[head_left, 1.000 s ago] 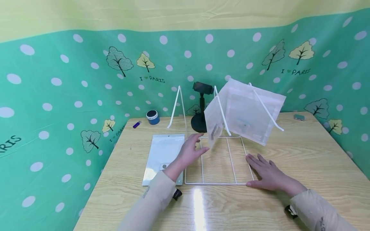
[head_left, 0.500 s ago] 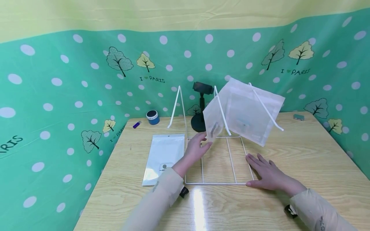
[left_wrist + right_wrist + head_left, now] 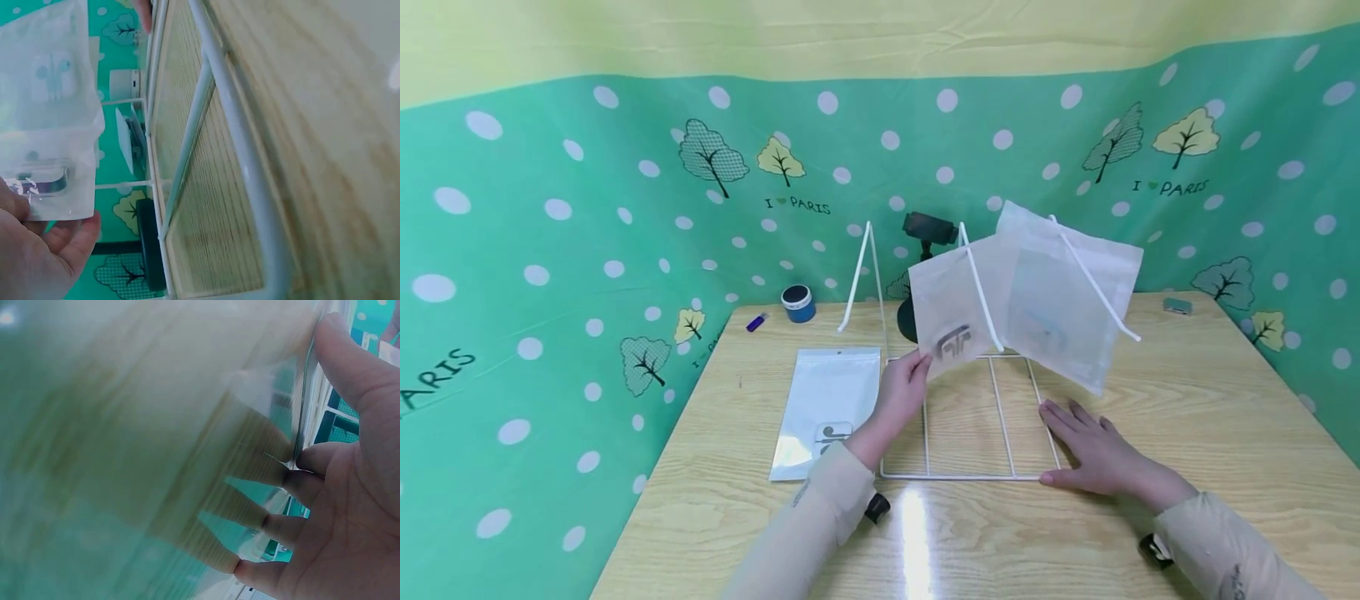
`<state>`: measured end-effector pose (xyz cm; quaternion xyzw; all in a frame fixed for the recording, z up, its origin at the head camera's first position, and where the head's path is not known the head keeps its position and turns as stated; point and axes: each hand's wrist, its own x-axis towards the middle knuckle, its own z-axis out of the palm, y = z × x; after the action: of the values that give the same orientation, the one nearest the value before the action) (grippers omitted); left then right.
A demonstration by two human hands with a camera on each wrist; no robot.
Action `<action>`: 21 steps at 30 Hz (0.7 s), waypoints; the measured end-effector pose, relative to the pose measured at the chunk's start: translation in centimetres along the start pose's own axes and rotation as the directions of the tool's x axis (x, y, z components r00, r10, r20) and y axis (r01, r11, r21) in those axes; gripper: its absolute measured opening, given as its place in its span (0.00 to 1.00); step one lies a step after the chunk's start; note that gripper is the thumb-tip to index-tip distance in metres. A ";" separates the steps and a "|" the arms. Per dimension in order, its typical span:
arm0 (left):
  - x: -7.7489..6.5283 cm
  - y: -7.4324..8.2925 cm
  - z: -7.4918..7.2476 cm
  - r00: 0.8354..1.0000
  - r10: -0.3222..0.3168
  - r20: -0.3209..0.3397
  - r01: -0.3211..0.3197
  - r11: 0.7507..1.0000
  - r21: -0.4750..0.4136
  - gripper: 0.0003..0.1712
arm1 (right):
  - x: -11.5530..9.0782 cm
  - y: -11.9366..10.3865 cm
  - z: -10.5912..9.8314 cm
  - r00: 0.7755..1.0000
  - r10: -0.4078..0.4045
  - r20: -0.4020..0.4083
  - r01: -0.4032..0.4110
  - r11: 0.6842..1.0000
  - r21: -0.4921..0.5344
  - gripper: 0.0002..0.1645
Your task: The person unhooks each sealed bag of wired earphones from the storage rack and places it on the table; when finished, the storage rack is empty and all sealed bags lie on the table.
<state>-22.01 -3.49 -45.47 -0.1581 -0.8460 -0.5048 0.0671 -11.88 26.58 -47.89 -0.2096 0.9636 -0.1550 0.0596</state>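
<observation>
A white wire rack (image 3: 962,477) stands on the table, with upright prongs at its back. Two translucent zip pouches hang from the prongs; the left pouch (image 3: 951,287) has an earphone print, and the right pouch (image 3: 1063,304) hangs tilted. With thumb and fingers my left hand (image 3: 901,390) pinches the left pouch's lower corner, also seen between the left hand (image 3: 34,256) and print in the left wrist view. My right hand (image 3: 1093,454) rests with straight fingers at the rack base's right side. Another pouch (image 3: 827,387) lies flat left of the rack.
Behind the rack stands a black device on a round-based stand (image 3: 928,227). A blue jar (image 3: 798,307) and a small purple object (image 3: 756,322) sit at the back left; a small teal object (image 3: 1177,306) is at the back right. A patterned curtain (image 3: 887,150) encloses the table.
My left hand has reached the left pouch's lower corner and now pinches it. The pouch has swung left, turning its print to face forward. The right hand stays put.
</observation>
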 end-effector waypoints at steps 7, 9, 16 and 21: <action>-1.6 0.3 -0.8 1.000 -0.002 0.011 0.002 0.998 -0.065 0.15 | 0.0 -0.1 -0.1 1.000 0.014 0.012 -0.014 1.000 0.024 0.61; -2.1 0.4 -1.0 1.000 -0.003 0.019 0.005 0.995 -0.096 0.15 | 0.0 -0.1 0.0 1.000 0.020 0.014 -0.020 1.000 0.023 0.61; -4.3 0.6 -1.7 0.999 0.022 0.034 -0.016 0.986 -0.165 0.16 | 0.0 0.0 0.0 0.999 0.029 0.018 -0.029 0.999 0.022 0.62; -6.0 0.7 -2.1 0.998 0.042 0.039 -0.036 0.988 -0.150 0.14 | 0.0 0.0 0.0 1.000 0.028 0.013 -0.028 0.999 0.030 0.62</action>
<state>-16.19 -6.18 -45.51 -0.1898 -0.8038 -0.5618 0.0473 -11.86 26.55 -47.90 -0.1961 0.9636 -0.1672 0.0711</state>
